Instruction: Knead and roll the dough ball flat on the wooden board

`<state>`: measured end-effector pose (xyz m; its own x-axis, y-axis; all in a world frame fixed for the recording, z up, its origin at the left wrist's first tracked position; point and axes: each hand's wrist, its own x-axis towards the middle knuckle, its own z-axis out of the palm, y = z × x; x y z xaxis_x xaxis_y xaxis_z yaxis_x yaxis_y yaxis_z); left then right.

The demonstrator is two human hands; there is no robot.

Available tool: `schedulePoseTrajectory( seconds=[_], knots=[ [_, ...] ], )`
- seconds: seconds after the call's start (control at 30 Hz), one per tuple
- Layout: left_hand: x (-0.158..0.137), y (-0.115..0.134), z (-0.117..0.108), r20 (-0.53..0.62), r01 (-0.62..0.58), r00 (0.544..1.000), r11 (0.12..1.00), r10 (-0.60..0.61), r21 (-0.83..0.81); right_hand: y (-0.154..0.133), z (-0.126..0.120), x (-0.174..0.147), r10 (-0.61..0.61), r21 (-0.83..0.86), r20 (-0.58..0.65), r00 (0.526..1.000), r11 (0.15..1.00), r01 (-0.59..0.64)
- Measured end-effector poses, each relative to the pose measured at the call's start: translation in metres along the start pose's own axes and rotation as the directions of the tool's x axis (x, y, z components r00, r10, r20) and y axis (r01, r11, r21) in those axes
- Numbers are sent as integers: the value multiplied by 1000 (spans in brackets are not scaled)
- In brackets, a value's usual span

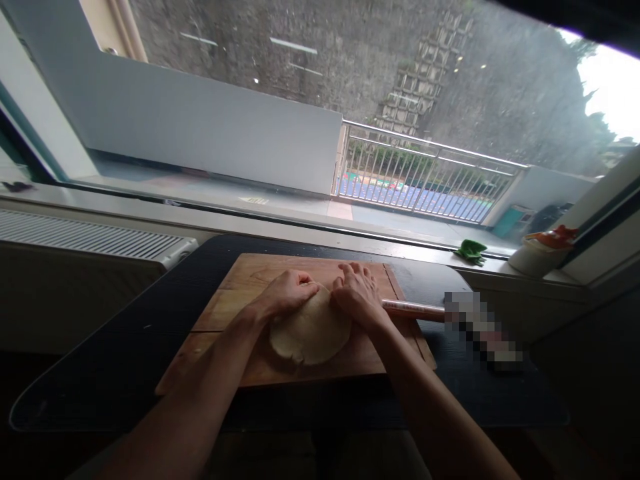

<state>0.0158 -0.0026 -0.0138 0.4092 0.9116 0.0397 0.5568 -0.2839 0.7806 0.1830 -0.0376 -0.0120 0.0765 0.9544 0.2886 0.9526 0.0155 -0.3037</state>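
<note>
A flat, roughly round sheet of dough [310, 333] lies on the wooden board [225, 300], with a small split in its near edge. At its far left edge, my left hand [290, 291] is closed, the curled fingers pinching the dough's rim. My right hand [356, 291] rests at the far right edge of the dough, its fingers stretched out over the board and its thumb side against the dough. Just right of that hand, a wooden rolling pin [415, 310] lies across the board's right edge, partly hidden by my wrist.
The board sits on a dark table [125, 353] under a large window. A blurred-out item [483, 330] lies on the table at right. On the windowsill are a green cloth-like thing [471, 251] and a pale pot [540, 257] with something orange. A radiator [100, 233] stands left.
</note>
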Motion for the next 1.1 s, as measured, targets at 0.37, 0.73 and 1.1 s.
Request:
schedulePoseTrajectory(
  seconds=[0.37,0.73,1.1],
  knots=[
    [0,-2,2,-7,6,1000,1000,-6,9,4,10,36,108,-34,17,994,994,-107],
    [0,-2,1,-37,-18,999,998,20,66,-8,4,-20,-56,-107,-92,994,993,46],
    [4,-11,4,-14,-34,999,999,35,36,7,12,38,40,-70,92,995,997,-33]
  ],
)
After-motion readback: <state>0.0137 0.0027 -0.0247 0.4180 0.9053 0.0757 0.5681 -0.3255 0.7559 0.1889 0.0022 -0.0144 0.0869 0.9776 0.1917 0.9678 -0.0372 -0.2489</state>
